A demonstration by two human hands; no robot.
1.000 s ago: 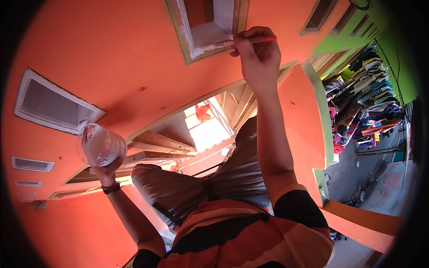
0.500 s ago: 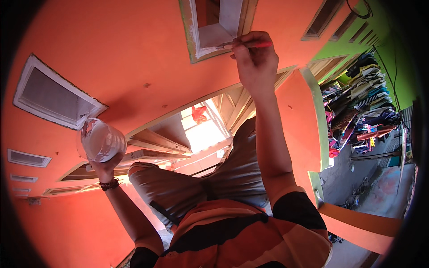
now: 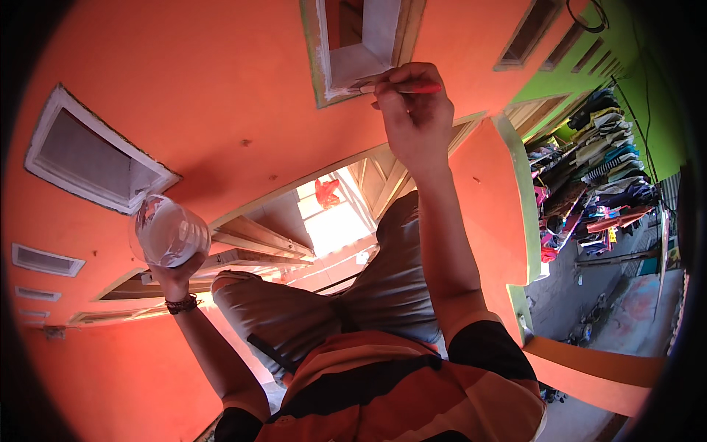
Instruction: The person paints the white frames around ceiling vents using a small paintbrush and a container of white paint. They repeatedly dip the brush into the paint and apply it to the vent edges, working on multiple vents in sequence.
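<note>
My right hand (image 3: 418, 107) is closed around a paintbrush (image 3: 426, 88) with a red handle. The brush tip meets the lower edge of a vent frame (image 3: 345, 93) in the orange wall, where white paint covers part of the wood and bare or greenish edging shows beside it. At the left, my left hand (image 3: 177, 274) grips a clear plastic tub (image 3: 174, 234) of white paint from below, its inner wall smeared with paint. The tub is held just under a white-painted vent frame (image 3: 77, 180), apart from the brush.
Below the vents, a wooden door frame and open panels (image 3: 265, 237) surround a bright opening with a red bag (image 3: 327, 193). To the right, many clothes (image 3: 600, 173) hang on a rack beside a green wall (image 3: 652, 110). A black cable loop (image 3: 589, 28) hangs at upper right.
My right hand and the brush have moved slightly down and left along the frame's lower edge. The left hand still holds the tub in nearly the same place.
</note>
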